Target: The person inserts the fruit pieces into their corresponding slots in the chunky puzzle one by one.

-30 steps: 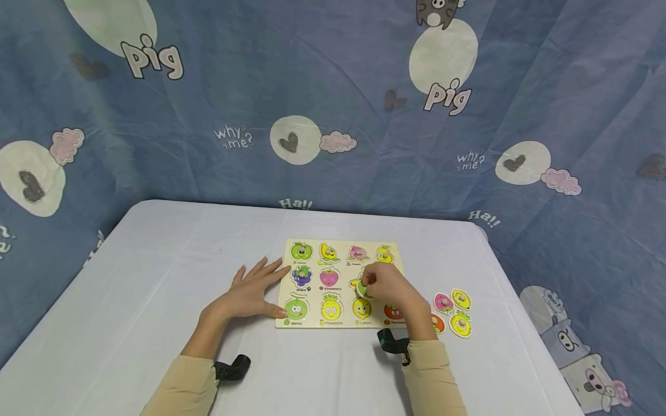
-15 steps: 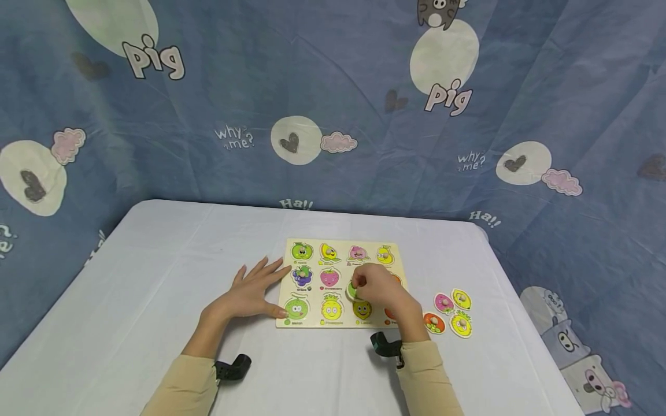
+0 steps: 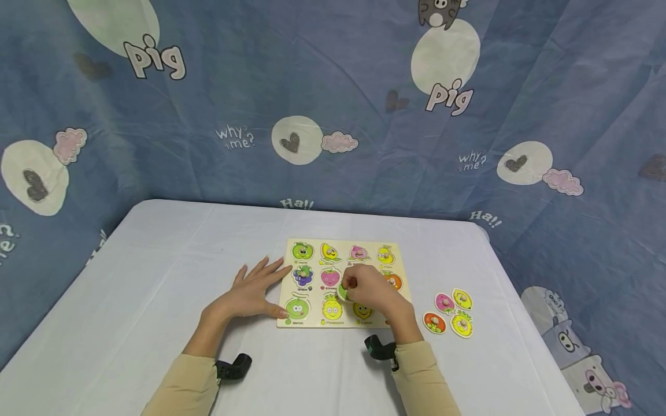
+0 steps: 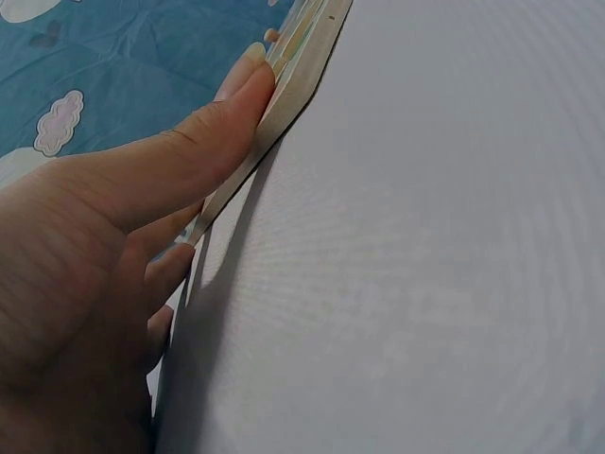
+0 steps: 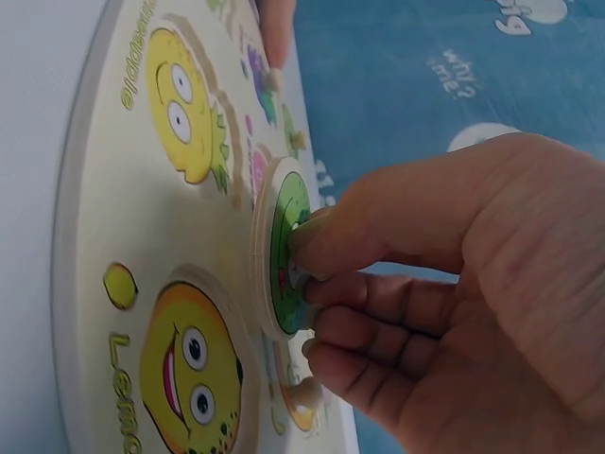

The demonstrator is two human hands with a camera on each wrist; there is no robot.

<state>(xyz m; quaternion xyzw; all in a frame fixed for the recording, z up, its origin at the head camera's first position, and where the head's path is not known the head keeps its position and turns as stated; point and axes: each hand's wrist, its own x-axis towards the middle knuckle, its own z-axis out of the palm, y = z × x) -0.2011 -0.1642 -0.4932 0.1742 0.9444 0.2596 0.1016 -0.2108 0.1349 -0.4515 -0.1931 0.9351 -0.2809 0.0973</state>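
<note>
A pale wooden fruit puzzle board (image 3: pixel 314 297) lies on the table. My left hand (image 3: pixel 250 294) rests at its left edge with fingers spread and fingertips on the rim. In the left wrist view the thumb (image 4: pixel 203 142) presses along the board's side. My right hand (image 3: pixel 372 287) pinches the knob of a round green puzzle piece (image 5: pixel 288 203) with a smiling face. The piece is tilted close over the board, near the strawberry picture (image 3: pixel 330 277) and above the pineapple picture (image 5: pixel 178 113). The knob itself is mostly hidden by the fingertips.
Right of the board lie several loose knobbed pieces: a pink one (image 3: pixel 444 303), a lemon (image 3: pixel 462 299), a pineapple (image 3: pixel 461 325) and a red-orange one (image 3: pixel 434 323). Knobbed pieces such as the apple (image 3: pixel 302 251) and grapes (image 3: pixel 303 276) sit in the board. A blue printed cloth (image 3: pixel 333 185) hangs behind.
My right hand has moved left across the board with the green piece, from over the banana spot toward the strawberry. The orange piece on the board now shows. The left hand stays put.
</note>
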